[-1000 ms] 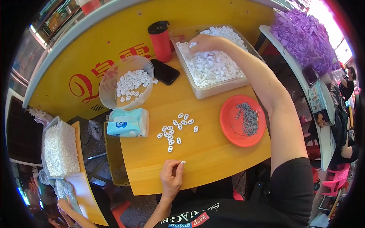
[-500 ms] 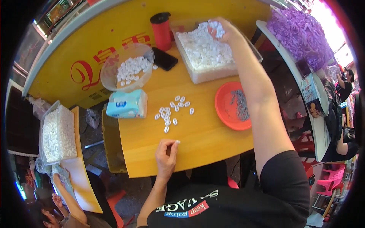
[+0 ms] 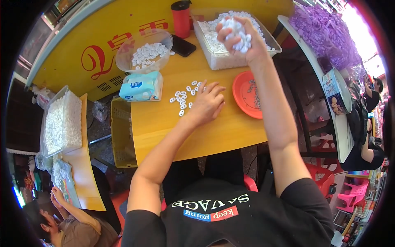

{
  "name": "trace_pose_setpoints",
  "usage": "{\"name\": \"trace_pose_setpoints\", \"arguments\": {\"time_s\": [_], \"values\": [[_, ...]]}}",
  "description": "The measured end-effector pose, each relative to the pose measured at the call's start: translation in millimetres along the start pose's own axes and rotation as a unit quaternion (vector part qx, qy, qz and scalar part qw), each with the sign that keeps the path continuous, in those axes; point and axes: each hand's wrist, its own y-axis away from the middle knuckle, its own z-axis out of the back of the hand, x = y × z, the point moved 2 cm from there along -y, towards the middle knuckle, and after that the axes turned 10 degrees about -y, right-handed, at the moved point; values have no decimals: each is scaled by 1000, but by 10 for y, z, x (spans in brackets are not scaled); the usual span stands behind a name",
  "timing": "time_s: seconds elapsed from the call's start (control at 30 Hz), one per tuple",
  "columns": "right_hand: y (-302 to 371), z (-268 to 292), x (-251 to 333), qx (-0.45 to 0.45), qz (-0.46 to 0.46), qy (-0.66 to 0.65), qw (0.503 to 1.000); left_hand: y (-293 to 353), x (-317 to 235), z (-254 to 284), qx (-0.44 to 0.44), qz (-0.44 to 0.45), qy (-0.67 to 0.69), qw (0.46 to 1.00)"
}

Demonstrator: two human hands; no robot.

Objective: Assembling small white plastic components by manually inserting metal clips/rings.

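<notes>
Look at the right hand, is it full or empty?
Full: the right hand is curled around a heap of small white pieces, which show plainly between palm and curled fingers.

Right hand (image 3: 254, 46) held raised, fingers (image 3: 224, 33) curled inward, forearm (image 3: 278, 109) stretched out below them. Left hand (image 3: 207, 103) held palm-down, fingers loosely spread and slightly bent; wrist (image 3: 191, 122) set lower left of the fingertips, elbow (image 3: 145, 179) flexed.

White lettering (image 3: 225, 201) on shirt (image 3: 255, 224), red characters (image 3: 119, 39) on panel (image 3: 61, 68), perhaps print (image 3: 136, 85) on tissue pack (image 3: 150, 88)
</notes>
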Motion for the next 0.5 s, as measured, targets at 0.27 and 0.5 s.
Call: {"name": "trace_pose_setpoints", "arguments": {"time_s": [0.27,0.5], "values": [[389,591,-888,19,-61,-110,992,118,606,-159,-4,17,-20,1000],[358,1217,-938,-53,-66,-92,992,320,699,79,11,38,-51,998]]}}
